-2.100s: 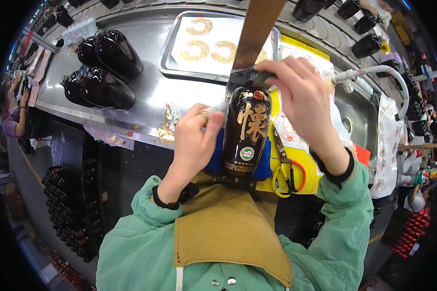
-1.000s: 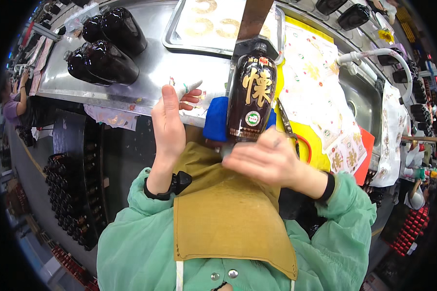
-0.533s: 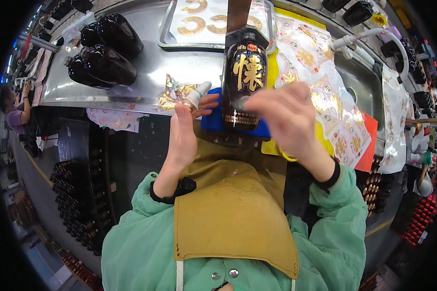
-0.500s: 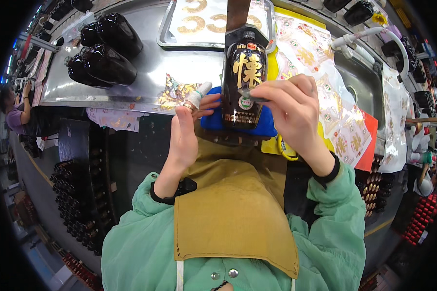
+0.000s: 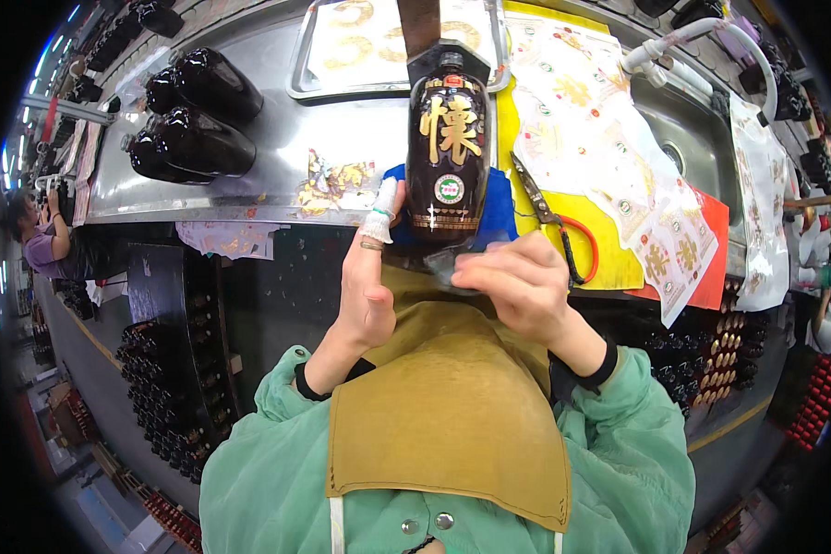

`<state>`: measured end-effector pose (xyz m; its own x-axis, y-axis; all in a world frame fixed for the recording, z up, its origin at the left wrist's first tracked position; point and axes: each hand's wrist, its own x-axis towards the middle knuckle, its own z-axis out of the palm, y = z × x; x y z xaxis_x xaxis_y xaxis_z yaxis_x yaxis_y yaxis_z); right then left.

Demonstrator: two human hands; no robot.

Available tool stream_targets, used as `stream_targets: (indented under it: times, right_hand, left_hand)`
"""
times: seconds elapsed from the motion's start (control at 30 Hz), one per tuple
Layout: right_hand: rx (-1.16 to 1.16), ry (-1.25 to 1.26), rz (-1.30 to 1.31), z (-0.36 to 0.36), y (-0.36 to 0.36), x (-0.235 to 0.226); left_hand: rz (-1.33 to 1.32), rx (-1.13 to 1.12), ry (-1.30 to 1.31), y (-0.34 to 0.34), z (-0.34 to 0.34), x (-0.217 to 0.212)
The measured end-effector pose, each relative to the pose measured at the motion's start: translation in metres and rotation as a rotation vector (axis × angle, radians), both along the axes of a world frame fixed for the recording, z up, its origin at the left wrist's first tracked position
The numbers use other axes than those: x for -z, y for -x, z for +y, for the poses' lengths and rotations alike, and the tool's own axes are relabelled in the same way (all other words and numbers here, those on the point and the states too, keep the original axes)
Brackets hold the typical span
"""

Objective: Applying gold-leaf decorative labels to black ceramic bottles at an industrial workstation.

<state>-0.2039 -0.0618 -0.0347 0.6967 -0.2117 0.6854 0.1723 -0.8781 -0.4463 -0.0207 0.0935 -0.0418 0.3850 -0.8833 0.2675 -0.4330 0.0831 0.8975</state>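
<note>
- Head: dark bottle rests on blue cloth, partly hiding it;
- left hand: grip wide beside bottle, some fingers hidden;
- right hand: grip pinches blurred grey piece near bottle's base.

The grey piece in the right hand is blurred (shape unclear); beyond that hand, a tray is cropped.

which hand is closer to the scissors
Right. The right hand is just left of the handles of the scissors, near the base of the dark bottle; the left hand is farther away, at the bottle's lower left.
</note>
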Motion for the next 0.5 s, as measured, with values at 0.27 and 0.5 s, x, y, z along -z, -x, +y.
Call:
stream_targets:
  times: [0.27, 0.5]
  right_hand:
    - [0.261, -0.066, -0.014, 0.01, -0.001, 0.014]
    - [0.193, -0.372, 0.05, -0.046, -0.039, -0.036]
  left_hand:
    - [-0.038, -0.004, -0.023, 0.003, 0.002, 0.004]
    - [-0.028, -0.008, -0.037, 0.001, -0.003, -0.003]
